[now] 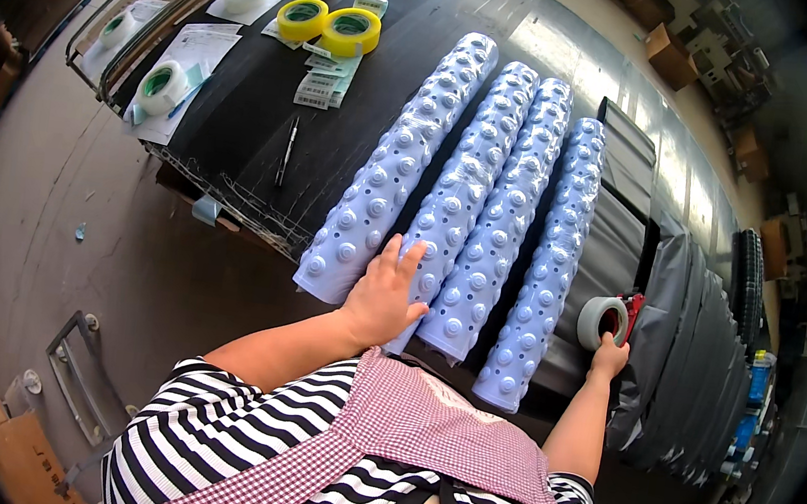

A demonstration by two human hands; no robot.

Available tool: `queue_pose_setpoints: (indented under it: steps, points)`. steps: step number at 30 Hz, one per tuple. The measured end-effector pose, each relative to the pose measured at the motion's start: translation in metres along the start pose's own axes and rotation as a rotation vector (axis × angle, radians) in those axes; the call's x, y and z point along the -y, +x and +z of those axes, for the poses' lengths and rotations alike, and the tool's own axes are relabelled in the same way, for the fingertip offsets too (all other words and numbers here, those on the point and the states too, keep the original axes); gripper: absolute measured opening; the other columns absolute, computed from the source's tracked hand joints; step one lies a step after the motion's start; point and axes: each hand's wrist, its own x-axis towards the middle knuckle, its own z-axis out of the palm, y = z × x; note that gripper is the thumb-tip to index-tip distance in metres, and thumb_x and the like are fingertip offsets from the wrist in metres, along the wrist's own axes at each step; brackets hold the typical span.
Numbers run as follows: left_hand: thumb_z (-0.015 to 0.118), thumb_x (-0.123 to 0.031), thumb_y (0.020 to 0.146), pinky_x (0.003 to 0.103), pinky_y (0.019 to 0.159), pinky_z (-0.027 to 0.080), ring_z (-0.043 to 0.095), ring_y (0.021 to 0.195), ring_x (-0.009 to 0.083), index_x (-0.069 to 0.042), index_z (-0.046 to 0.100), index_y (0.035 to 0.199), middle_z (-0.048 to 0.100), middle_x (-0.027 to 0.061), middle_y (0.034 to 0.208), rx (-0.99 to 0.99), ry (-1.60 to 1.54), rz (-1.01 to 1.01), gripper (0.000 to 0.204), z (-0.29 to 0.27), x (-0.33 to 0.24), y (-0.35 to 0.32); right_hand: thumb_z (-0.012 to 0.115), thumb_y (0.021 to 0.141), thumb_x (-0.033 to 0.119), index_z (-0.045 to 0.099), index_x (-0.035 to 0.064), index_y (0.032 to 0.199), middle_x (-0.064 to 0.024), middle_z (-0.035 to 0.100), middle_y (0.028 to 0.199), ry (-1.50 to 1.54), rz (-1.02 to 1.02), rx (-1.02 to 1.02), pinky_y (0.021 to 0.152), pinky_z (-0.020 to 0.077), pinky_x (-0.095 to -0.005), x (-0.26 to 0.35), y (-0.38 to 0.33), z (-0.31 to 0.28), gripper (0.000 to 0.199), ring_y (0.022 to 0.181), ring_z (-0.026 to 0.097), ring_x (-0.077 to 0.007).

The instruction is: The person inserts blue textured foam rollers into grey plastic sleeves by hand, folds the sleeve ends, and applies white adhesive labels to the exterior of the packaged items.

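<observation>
Nearest the camera, the left hand [383, 295] lay flat with fingers spread, palm down on the near end of the second rolled studded mat [458, 198], clamped on nothing. The right hand [609, 358] was closed around the handle of a red tape dispenser [609, 321], which carried a roll of pale tape and rested just beside the near end of the fourth mat.

Four rolled mats [489, 212], pale blue with raised round studs and wrapped in clear film, lay side by side on the black tabletop [249, 112]. Their long axes ran from the person outward, near ends overhanging the table edge, far ends pointing to the upper middle of the view.

To the right of the mats stood a row of grey wrapped packages [688, 317], set edge to edge.

Farther off on the left lay a black pen [287, 149], then white paper sheets with pale tape rolls [164, 87] on them, a stack of small white labels [323, 86], and two yellow tape rolls [328, 26] touching each other.
</observation>
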Motion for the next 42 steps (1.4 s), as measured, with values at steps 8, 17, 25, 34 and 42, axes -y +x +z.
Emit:
queue_pose_setpoints:
  steps: [8, 17, 25, 34, 42]
  points:
    - [0.079, -0.027, 0.082, 0.05, 0.099, 0.049, 0.047, 0.127, 0.0492, -0.007, 0.031, 0.154, 0.026, 0.0365, 0.153, 0.066, 0.465, 0.023, 0.089, -0.009, -0.017, 0.006, 0.069, 0.077, 0.029, 0.064, -0.0062, 0.112, -0.026, 0.069, 0.108, -0.019, -0.003, -0.004, 0.092, 0.0483, -0.0447, 0.001, -0.002, 0.0, 0.049, 0.104, 0.066, -0.0415]
    - [0.069, -0.033, 0.089, 0.05, 0.115, 0.033, 0.038, 0.139, 0.0439, -0.011, 0.041, 0.153, 0.021, 0.0272, 0.161, -0.02, 0.679, -0.026, 0.073, -0.071, 0.04, 0.001, 0.068, 0.078, 0.03, 0.063, -0.0057, 0.112, -0.0254, 0.069, 0.109, -0.044, 0.004, 0.01, 0.093, 0.0478, -0.044, 0.002, -0.002, 0.0, 0.05, 0.105, 0.065, -0.0414]
    - [0.06, -0.015, 0.088, 0.059, 0.106, 0.041, 0.037, 0.132, 0.0599, -0.007, 0.053, 0.143, 0.025, 0.0288, 0.159, -0.087, 0.579, 0.121, 0.057, -0.043, 0.027, -0.002, 0.068, 0.079, 0.028, 0.063, -0.0048, 0.117, -0.0235, 0.069, 0.112, -0.033, 0.025, 0.004, 0.093, 0.0481, -0.0435, 0.001, -0.005, 0.001, 0.051, 0.105, 0.065, -0.039]
    - [0.057, -0.015, 0.09, 0.054, 0.101, 0.047, 0.047, 0.127, 0.0584, -0.005, 0.06, 0.135, 0.035, 0.0269, 0.156, -0.109, 0.806, 0.197, 0.046, -0.071, 0.038, 0.012, 0.068, 0.079, 0.027, 0.064, -0.0065, 0.114, -0.0243, 0.07, 0.109, -0.004, 0.006, -0.014, 0.092, 0.0482, -0.0431, -0.004, 0.001, 0.001, 0.048, 0.103, 0.066, -0.039]
    - [0.056, -0.016, 0.091, 0.06, 0.104, 0.044, 0.042, 0.13, 0.0591, -0.005, 0.067, 0.122, 0.043, 0.0215, 0.153, -0.133, 0.746, 0.296, 0.035, -0.047, 0.039, -0.005, 0.068, 0.079, 0.026, 0.064, -0.0062, 0.113, -0.024, 0.07, 0.107, 0.013, 0.016, -0.012, 0.092, 0.0483, -0.0431, 0.001, -0.001, 0.003, 0.047, 0.103, 0.066, -0.0384]
